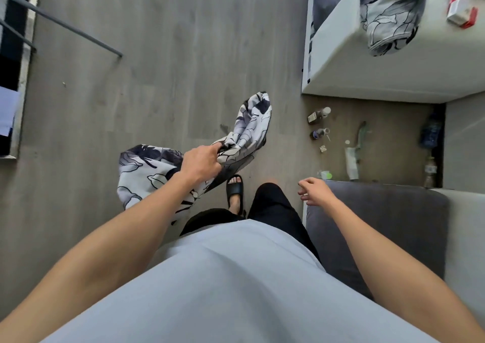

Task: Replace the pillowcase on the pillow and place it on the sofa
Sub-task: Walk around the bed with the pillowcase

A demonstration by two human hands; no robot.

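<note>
My left hand grips a bunched pillowcase with a white, grey and dark leaf pattern; it hangs limp over the wood floor, both ends drooping. My right hand is empty, with its fingers loosely apart, above the front corner of a grey cushion. A second cloth with the same pattern drapes over the edge of a pale sofa section at the upper right. No bare pillow is clearly in view.
Small bottles and litter lie on the floor in the gap between the sofa sections. A red and white box rests on the upper sofa. Grey metal rails cross the upper left. My sandalled foot is below the pillowcase.
</note>
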